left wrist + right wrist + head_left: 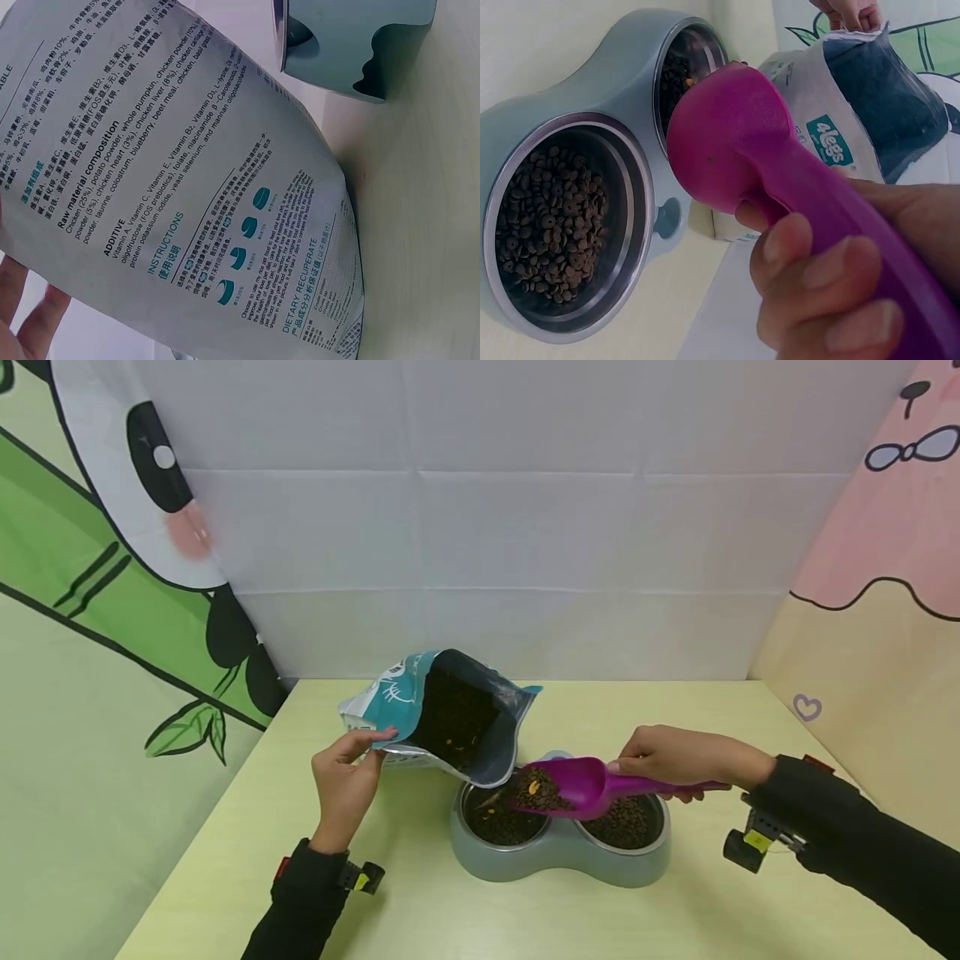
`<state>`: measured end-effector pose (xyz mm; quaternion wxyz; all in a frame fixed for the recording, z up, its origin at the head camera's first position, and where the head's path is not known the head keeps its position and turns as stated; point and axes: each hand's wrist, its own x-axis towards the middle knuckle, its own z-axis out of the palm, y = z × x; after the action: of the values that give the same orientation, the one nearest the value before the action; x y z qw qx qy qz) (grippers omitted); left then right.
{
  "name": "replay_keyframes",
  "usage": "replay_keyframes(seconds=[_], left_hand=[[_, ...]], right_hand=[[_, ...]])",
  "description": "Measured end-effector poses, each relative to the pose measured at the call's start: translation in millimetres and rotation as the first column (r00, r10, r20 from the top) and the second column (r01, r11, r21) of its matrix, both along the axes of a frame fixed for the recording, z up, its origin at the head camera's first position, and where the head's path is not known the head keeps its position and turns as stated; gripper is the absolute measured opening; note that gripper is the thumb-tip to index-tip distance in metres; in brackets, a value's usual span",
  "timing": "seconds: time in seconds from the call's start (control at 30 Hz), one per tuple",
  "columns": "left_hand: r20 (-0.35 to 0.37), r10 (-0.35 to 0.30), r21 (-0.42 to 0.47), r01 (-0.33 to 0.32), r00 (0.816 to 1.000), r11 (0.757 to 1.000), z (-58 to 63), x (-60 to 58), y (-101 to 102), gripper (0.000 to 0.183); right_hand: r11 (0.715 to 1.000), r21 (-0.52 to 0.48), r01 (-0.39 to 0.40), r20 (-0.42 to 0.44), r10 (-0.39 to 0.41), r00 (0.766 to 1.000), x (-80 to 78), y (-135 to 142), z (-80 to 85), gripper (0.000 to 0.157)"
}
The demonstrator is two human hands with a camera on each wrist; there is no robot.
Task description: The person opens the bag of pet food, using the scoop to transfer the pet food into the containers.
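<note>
My left hand (345, 783) pinches the edge of an open pet food bag (402, 695), teal and white, with dark kibble inside. The bag tilts, its mouth facing right above the left bowl. In my right hand (671, 756) is the handle of a magenta scoop (588, 787). Brown kibble (542, 790) with a few yellow bits lies at the scoop's tip, over the left bowl. Below stands a grey-blue double feeder (558, 852) with two metal-rimmed bowls. Kibble (551, 225) sits in the right bowl, and the left bowl holds darker food (502, 827).
The feeder stands on a pale yellow tabletop (405, 910). Behind the table hangs a white creased sheet (525, 527). Printed cartoon cloths line the left (90, 627) and right (885, 668) sides.
</note>
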<state>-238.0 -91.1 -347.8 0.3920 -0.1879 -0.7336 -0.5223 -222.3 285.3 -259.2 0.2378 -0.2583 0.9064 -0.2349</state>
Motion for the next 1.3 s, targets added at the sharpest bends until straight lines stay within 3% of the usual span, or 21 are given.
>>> replay_keyframes(seconds=[0.1, 0.3, 0.5, 0.7, 0.93, 1.3], left_hand=[[0.000, 0.007, -0.004, -0.007, 1.000, 1.000, -2.6, -3.3, 1, 0.019], [-0.001, 0.011, 0.006, -0.011, 1.000, 1.000, -19.6, -19.9, -3, 0.021], [-0.009, 0.009, 0.019, -0.009, 1.000, 1.000, -22.4, -24.6, -1, 0.020], [0.000, 0.018, 0.016, -0.018, 1.000, 1.000, -17.0, -24.2, 4, 0.020], [0.003, 0.020, 0.014, -0.020, 1.000, 1.000, 2.1, -10.8, 15, 0.019], [0.013, 0.046, 0.005, -0.046, 0.999, 0.999, 6.6, -10.5, 20, 0.016]], right_hand=[[1.000, 0.031, 0.003, -0.004, -0.003, 1.000, -3.1, -5, 0.2, 0.028], [0.997, 0.081, 0.003, -0.018, -0.001, 1.000, -9.4, -10, 1.9, 0.027], [0.992, 0.125, 0.004, -0.028, 0.000, 1.000, -16.0, -12, 5.1, 0.027], [0.988, 0.156, 0.011, -0.021, -0.007, 1.000, -21.6, -12, 9.3, 0.028], [0.980, 0.199, 0.027, -0.025, -0.022, 0.999, -27.0, -10, 14.3, 0.026], [0.982, 0.190, 0.018, -0.020, -0.015, 1.000, -36.3, -1, 15.2, 0.025]])
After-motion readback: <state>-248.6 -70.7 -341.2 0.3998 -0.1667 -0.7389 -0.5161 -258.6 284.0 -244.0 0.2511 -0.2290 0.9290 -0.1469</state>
